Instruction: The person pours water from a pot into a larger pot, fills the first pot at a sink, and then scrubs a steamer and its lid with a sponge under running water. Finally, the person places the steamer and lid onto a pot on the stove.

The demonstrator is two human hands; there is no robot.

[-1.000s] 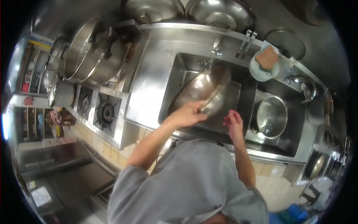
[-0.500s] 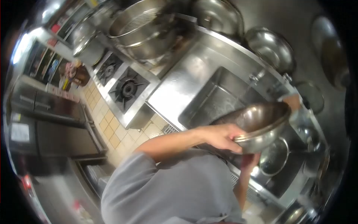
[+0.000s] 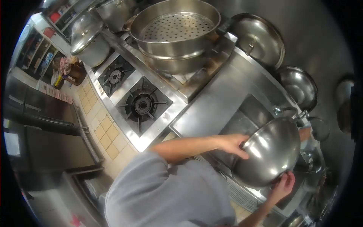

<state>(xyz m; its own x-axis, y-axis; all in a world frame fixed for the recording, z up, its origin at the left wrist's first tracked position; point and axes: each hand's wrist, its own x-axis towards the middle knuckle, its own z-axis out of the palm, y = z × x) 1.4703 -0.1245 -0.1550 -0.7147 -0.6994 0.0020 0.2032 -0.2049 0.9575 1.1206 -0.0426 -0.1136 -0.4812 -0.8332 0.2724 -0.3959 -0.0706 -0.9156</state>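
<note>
A large stainless steel mixing bowl (image 3: 270, 149) is tilted over the sink (image 3: 245, 117), its rounded outside facing me and its inside turned from view. My left hand (image 3: 232, 145) is closed on the bowl's left edge, thumb on the outer wall and the other fingers partly out of sight. At the lower right edge, my right hand (image 3: 283, 185) is closed on the same bowl with its fingers bent. Behind the bowl, the faucet (image 3: 280, 110) shows above the sink's far side.
Left of the sink is a gas stove with a large burner (image 3: 143, 105) and a smaller one. A big steamer pot (image 3: 172, 49) with a perforated tray stands behind it. Steel lids and bowls (image 3: 298, 87) lean on the back wall. A lidded pot (image 3: 89, 43) sits further left.
The bowl has turned from showing its inside to showing its outside. My right hand, mostly hidden beneath it before, now shows at the lower edge. The view has shifted.
</note>
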